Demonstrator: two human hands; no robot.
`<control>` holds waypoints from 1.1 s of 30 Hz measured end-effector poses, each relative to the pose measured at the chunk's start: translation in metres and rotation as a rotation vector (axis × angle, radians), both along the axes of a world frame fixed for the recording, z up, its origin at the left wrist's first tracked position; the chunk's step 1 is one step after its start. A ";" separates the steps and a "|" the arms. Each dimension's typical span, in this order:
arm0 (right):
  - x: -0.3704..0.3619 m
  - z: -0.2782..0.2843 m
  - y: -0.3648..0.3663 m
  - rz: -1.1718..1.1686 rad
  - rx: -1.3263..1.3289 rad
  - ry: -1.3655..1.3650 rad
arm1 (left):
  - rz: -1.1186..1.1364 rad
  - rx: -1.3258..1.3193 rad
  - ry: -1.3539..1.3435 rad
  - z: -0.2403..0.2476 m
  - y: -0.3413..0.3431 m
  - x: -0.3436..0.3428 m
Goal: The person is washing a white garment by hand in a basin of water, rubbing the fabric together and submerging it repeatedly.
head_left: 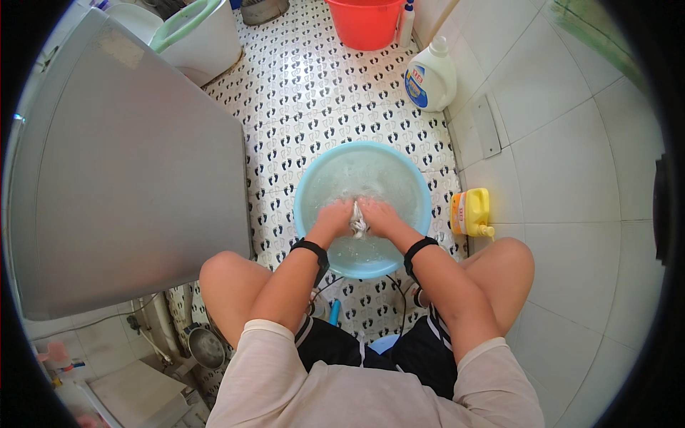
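Note:
A light blue basin (308,187) of soapy water stands on the patterned floor between my knees. Both hands are down in the water, pressed together around a small wet white cloth (358,227). My left hand (335,217) grips the cloth from the left and my right hand (379,216) grips it from the right. A black band sits on each wrist. Most of the cloth is hidden between my fingers.
A grey appliance (135,171) fills the left side. A white detergent bottle (431,77) and a yellow bottle (471,212) stand by the tiled right wall. A red bucket (365,23) and a white bin (207,39) stand at the far end.

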State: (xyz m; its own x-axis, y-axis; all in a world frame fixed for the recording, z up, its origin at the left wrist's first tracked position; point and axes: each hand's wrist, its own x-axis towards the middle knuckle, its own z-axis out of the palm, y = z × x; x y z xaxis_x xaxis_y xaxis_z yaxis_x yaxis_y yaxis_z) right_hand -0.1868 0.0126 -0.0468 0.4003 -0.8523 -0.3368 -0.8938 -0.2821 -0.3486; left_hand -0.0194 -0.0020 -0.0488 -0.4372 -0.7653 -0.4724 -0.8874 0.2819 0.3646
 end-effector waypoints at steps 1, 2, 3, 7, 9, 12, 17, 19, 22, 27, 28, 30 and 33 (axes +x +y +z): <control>-0.006 0.000 0.000 0.022 0.014 -0.040 | -0.001 -0.009 0.002 0.008 -0.002 0.003; -0.012 0.000 -0.001 0.045 0.027 -0.080 | -0.016 0.000 0.016 0.016 -0.004 0.005; -0.013 0.005 -0.001 0.047 0.019 -0.080 | -0.029 0.009 0.027 0.024 -0.005 0.009; -0.023 0.019 -0.005 -0.039 -0.013 -0.156 | -0.021 -0.041 -0.016 0.049 -0.005 0.021; -0.026 0.025 -0.009 -0.061 -0.022 -0.220 | 0.082 -0.104 0.004 0.049 -0.005 0.024; -0.027 0.035 -0.012 -0.065 -0.018 -0.273 | 0.088 -0.143 0.073 0.051 -0.009 0.031; -0.028 0.064 -0.012 -0.172 -0.145 -0.395 | 0.146 -0.220 0.221 0.076 -0.007 0.032; -0.032 0.076 -0.013 -0.181 -0.220 -0.424 | 0.148 -0.279 0.275 0.094 -0.006 0.026; -0.029 0.104 -0.015 -0.185 -0.315 -0.483 | 0.215 -0.315 0.380 0.117 -0.006 0.028; -0.025 0.149 -0.018 -0.180 -0.450 -0.482 | 0.280 -0.508 0.521 0.155 -0.007 0.021; -0.024 0.157 -0.018 -0.180 -0.454 -0.481 | 0.310 -0.525 0.544 0.164 -0.006 0.018; -0.022 0.172 -0.018 -0.154 -0.550 -0.510 | 0.328 -0.537 0.587 0.177 -0.005 0.015; -0.019 0.195 -0.018 -0.157 -0.614 -0.566 | 0.312 -0.643 0.692 0.189 -0.008 0.014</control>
State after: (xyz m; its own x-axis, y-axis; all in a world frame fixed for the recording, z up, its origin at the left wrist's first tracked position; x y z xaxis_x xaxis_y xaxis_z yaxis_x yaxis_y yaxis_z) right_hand -0.2061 -0.0049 0.1478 0.2311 -0.8779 0.4193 -0.6755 -0.4550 -0.5802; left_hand -0.0057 -0.0102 0.1403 -0.1950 -0.9141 0.3556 -0.6052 0.3974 0.6898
